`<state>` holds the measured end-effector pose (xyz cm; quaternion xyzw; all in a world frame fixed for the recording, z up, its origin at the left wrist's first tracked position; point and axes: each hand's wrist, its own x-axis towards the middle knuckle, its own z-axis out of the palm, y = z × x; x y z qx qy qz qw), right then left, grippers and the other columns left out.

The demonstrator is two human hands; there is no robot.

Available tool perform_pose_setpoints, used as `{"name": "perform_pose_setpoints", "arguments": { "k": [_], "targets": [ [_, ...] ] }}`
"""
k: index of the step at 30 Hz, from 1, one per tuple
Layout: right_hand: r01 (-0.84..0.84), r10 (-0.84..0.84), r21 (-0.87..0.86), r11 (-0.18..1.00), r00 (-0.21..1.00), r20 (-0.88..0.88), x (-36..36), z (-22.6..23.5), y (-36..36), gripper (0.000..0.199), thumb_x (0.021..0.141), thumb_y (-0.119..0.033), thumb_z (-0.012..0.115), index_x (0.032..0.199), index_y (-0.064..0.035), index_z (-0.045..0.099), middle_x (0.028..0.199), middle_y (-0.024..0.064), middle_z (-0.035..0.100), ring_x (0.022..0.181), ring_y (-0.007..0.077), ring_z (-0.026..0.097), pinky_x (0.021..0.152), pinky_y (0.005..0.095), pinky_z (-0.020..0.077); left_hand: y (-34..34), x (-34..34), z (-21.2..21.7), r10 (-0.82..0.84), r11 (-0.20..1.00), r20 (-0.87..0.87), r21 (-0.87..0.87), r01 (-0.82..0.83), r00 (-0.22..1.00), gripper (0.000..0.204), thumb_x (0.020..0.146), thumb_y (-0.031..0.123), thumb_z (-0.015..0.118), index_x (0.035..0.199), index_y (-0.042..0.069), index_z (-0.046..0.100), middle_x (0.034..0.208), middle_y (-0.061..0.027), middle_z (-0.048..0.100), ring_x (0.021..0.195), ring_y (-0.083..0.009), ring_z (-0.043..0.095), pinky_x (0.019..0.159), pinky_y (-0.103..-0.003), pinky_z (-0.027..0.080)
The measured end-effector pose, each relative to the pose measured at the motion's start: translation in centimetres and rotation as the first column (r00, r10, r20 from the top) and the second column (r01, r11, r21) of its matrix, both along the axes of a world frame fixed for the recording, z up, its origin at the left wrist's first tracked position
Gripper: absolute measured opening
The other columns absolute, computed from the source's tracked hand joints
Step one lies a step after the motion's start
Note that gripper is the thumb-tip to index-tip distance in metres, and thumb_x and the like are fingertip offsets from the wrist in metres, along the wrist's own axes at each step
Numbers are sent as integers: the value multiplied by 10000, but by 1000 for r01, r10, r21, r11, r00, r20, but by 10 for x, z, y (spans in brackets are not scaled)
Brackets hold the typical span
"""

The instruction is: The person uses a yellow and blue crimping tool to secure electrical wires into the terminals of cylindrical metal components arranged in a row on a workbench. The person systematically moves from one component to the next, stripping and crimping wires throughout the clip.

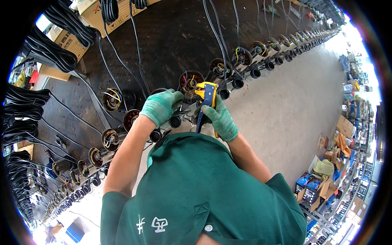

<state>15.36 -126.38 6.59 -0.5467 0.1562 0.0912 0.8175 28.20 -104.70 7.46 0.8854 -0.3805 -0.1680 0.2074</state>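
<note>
My right hand (222, 119), in a green knit glove, grips a blue and yellow wire stripper (209, 94) by its handles. The yellow jaws of the stripper are over the right edge of an open round metal housing (191, 77). Red and yellow wires (189, 83) show inside that housing. My left hand (161, 108), gloved alike, is at the near left of the same housing with its fingers curled together. What its fingertips hold, if anything, is hidden. The stripper's lower handle end reaches down close to my green shirt.
Similar cylindrical housings (241, 57) line the dark bench's near edge on both sides. Coiled black cables (51, 51) lie at the left, with leads running to the housings. Cardboard boxes (107, 16) stand at the back left. Shelving and an opened carton (325, 192) are at the right.
</note>
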Motion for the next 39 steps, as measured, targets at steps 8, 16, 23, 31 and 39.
{"name": "perform_pose_setpoints", "arguments": {
  "k": [8, 16, 23, 31, 39],
  "targets": [
    [-73, 74, 14, 997, 997, -23, -4, -6, 4, 611, 1007, -160, 685, 1539, -74, 395, 1117, 75, 635, 989, 202, 701, 833, 382, 645, 1, -27, -25, 363, 839, -31, -425, -341, 931, 205, 885, 66, 775, 1090, 60, 769, 1043, -126, 680, 903, -318, 707, 788, -382, 581],
    [-76, 73, -65, 995, 996, -43, -6, -11, 6, 610, 994, -137, 667, 1543, -64, 411, 1147, 79, 648, 1014, 185, 681, 889, 354, 608, 1, -37, -39, 418, 642, -303, -569, -514, 856, 165, 1038, 67, 662, 1197, 22, 658, 995, -163, 730, 857, -257, 710, 788, -366, 576],
    [-114, 130, 143, 983, 986, -106, 6, -11, 12, 585, 1009, -146, 648, 1554, -57, 453, 1181, 111, 697, 1040, 260, 729, 942, 428, 625, -2, -40, -44, 430, 622, -270, -602, -500, 861, 146, 1056, 88, 658, 1186, 23, 647, 955, -131, 718, 805, -206, 705, 737, -342, 587],
    [-164, 207, 361, 918, 975, -84, 10, 4, 24, 608, 1030, -212, 698, 1569, -101, 439, 1188, 75, 685, 1029, 205, 721, 877, 390, 637, 3, -39, -52, 413, 603, -260, -641, -475, 873, 143, 1045, 100, 684, 1158, 26, 639, 947, -127, 712, 787, -205, 696, 727, -343, 581],
    [-125, 130, 131, 983, 991, -29, 11, -15, 27, 570, 1041, -227, 709, 1556, -131, 483, 1205, 15, 664, 992, 123, 691, 848, 305, 609, 6, -36, -58, 388, 611, -301, -624, -488, 871, 131, 1026, 71, 694, 1141, 25, 653, 923, -123, 695, 786, -206, 669, 732, -337, 559]
  ]
}}
